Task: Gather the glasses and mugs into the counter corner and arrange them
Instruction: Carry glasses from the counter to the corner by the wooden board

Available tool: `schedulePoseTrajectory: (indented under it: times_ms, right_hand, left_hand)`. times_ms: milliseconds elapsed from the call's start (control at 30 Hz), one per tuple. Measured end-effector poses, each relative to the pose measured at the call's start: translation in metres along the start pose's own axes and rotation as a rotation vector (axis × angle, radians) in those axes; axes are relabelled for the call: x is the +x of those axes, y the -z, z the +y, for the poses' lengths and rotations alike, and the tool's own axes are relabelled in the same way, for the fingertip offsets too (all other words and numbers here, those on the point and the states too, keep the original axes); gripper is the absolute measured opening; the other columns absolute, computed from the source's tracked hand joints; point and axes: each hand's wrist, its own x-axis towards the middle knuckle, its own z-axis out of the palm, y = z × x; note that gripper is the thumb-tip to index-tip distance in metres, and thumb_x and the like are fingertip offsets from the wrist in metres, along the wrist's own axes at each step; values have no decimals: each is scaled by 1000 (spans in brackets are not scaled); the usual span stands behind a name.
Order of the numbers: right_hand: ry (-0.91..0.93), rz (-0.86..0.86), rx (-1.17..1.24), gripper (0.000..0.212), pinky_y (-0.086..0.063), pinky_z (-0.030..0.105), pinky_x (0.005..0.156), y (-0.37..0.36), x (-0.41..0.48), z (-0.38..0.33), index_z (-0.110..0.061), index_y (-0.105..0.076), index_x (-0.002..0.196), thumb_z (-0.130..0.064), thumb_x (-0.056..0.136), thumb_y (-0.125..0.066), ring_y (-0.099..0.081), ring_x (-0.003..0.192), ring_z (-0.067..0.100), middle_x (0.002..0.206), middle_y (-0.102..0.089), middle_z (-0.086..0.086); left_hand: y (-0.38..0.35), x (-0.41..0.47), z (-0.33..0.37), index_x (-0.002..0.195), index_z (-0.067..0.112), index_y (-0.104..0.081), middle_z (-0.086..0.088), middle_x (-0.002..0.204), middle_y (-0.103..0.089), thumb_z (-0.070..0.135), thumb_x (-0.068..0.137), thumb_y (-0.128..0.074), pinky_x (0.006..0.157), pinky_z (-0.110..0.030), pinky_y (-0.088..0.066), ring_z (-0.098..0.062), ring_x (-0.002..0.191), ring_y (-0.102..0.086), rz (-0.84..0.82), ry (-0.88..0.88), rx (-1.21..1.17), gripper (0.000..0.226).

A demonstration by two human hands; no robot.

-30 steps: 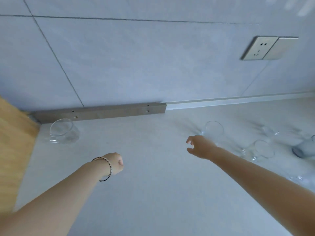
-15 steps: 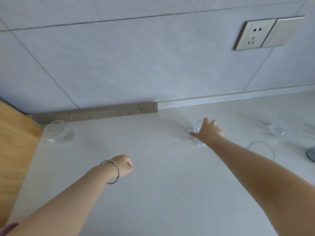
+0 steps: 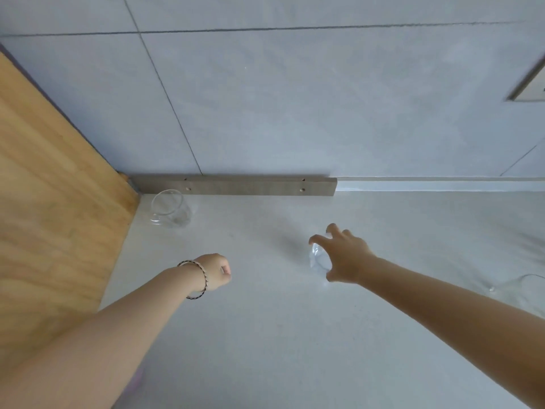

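One clear glass [image 3: 169, 208] stands in the counter corner, beside the wooden panel and below the metal strip. My right hand [image 3: 343, 255] grips a second clear glass [image 3: 318, 259] from above, fingers and thumb curled round its rim, over the pale counter [image 3: 265, 335] right of centre. My left hand [image 3: 216, 271], with a cord bracelet at the wrist, is curled in a loose fist over the counter and holds nothing. The rim of a third clear glass [image 3: 528, 283] shows at the right edge.
A wooden side panel [image 3: 56, 219] bounds the counter on the left. A metal strip [image 3: 236, 186] runs along the foot of the tiled wall. A wall socket plate [image 3: 530, 84] is at the upper right edge.
My right hand closed on the glass and carried it leftward toward the corner. The view swung left, so the other glasses on the right left the frame. My left fist stayed put.
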Motion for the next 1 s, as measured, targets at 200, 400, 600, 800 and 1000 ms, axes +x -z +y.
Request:
schedulePoseTrajectory:
  times_ms: [200, 400, 600, 800, 1000]
  right_hand:
    - [71, 36, 55, 76, -47, 35, 85, 13, 72, -117, -21, -30, 139, -16, 76, -71, -45, 119, 29, 137, -36, 4]
    - [65, 78, 71, 69, -46, 34, 87, 37, 146, -176, -25, -35, 137, -12, 78, -69, -41, 124, 29, 140, -33, 3]
    - [65, 92, 6, 71, -49, 36, 91, 44, 185, -195, -29, -36, 140, -4, 80, -65, -31, 134, 28, 147, -29, -1]
    - [5, 193, 159, 77, -38, 36, 109, 33, 170, -185, -25, -29, 145, 7, 81, -57, -25, 142, 24, 155, -22, -1]
    - [39, 138, 185, 59, -27, 33, 113, -9, 92, -168, -20, -38, 141, -1, 87, -50, -20, 143, 21, 154, -21, 2]
  left_hand:
    - [9, 11, -87, 110, 14, -62, -3, 121, -61, 21, 90, -45, 95, -29, -44, -22, 113, -57, -15, 26, -10, 27]
    - [13, 23, -135, 83, 22, -51, -2, 92, -54, 17, 89, -44, 84, -28, -45, -18, 85, -48, -36, -26, 24, 10]
    - [20, 39, -164, 59, 26, -35, -2, 83, -41, 13, 87, -43, 57, -24, -28, -18, 77, -37, -50, -62, -18, 32]
    - [18, 45, -165, 77, 20, -46, -1, 86, -47, 15, 90, -43, 73, -25, -39, -19, 80, -44, -57, -66, -38, 14]
    - [15, 29, -146, 80, 20, -51, -1, 89, -51, 16, 90, -44, 76, -25, -39, -19, 84, -47, -36, -66, -53, 13]
